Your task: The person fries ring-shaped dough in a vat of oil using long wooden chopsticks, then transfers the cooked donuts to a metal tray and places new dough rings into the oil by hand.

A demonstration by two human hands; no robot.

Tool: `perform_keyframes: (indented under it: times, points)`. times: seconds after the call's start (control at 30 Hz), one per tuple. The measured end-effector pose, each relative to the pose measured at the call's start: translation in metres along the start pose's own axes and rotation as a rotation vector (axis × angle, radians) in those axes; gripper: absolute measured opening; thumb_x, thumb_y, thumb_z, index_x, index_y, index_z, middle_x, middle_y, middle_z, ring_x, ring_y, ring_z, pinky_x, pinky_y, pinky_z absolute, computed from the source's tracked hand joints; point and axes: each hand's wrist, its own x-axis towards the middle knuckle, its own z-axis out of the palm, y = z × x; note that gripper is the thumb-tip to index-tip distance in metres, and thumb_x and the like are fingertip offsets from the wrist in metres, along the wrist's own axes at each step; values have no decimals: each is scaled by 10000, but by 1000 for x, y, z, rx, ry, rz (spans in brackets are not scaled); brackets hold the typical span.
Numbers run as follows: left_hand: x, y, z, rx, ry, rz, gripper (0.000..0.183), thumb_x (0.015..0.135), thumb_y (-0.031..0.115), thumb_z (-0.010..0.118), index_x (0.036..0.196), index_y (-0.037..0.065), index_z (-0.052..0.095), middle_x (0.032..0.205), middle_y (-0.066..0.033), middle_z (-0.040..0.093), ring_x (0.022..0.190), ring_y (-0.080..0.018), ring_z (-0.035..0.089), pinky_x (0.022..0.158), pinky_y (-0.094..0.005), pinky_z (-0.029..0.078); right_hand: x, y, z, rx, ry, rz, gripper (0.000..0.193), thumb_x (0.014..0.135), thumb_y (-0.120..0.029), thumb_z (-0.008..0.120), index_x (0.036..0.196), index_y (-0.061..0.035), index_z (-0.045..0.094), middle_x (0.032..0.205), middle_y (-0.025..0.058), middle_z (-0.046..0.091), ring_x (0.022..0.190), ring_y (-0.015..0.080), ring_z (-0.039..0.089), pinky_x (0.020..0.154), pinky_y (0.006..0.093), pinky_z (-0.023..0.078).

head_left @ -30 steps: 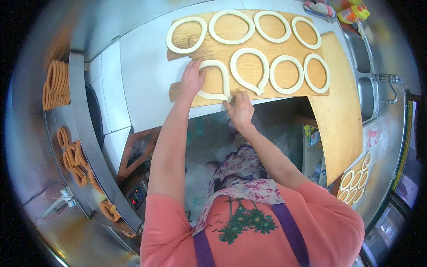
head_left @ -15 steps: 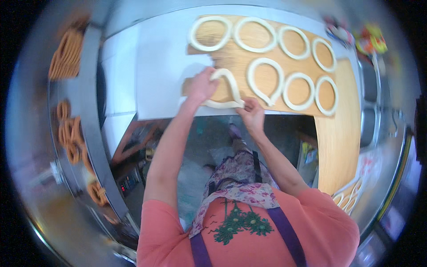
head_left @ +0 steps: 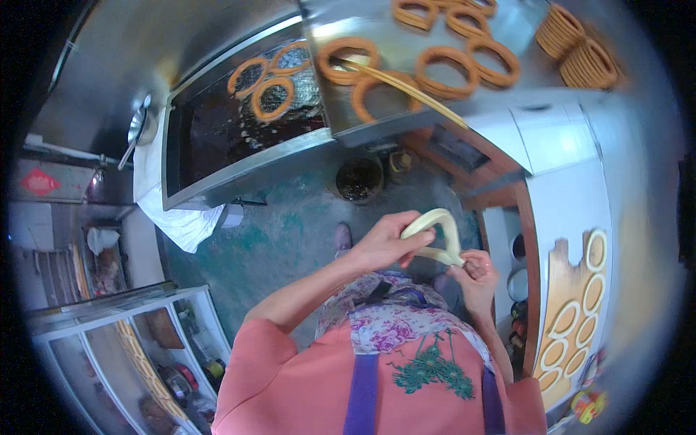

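A pale raw dough ring (head_left: 449,230) hangs above the floor in front of my apron, held between both hands. My left hand (head_left: 395,239) is closed round its left side, thumb on top. On the lower right, the fingertips of my right hand (head_left: 475,278) pinch the ring where its ends meet. Beyond, to the left, a fryer of dark oil (head_left: 210,141) has a few browned rings (head_left: 273,99) floating in it. More fried rings (head_left: 447,72) lie on the metal counter beside it, with a pair of long chopsticks (head_left: 406,88) across them.
To the right, several raw rings (head_left: 596,250) rest on a wooden board (head_left: 557,272) on the white worktop (head_left: 565,196). A dark bucket (head_left: 359,179) stands on the floor (head_left: 290,217) below the fryer. A glass-fronted cabinet (head_left: 138,308) stands at lower left, and a ladle (head_left: 135,130) lies by the fryer.
I have turned left from the worktop toward the fryer. The dough ring has been lifted off the board, still in both hands, and the other raw rings now show at the right.
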Motion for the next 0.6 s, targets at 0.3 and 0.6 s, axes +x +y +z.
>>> perform_keyframes:
  times: [0.3,0.6]
  points:
    - [-88,70,-282,54,393,198,155,889,159,593,994,44,591,632,34,508,484,-38,442,427,-204,357,130,-60,284,-604,-273,-426,248,758,1,691,980,-51,593,849,75,654,729,140,638,662,263,520]
    - [-22,26,-438,316,449,300,197,817,113,632,982,10,601,747,-23,594,697,-103,535,651,-263,437,256,-69,410,-1086,-578,-611,201,751,23,606,944,-20,568,770,187,606,715,352,607,627,403,469]
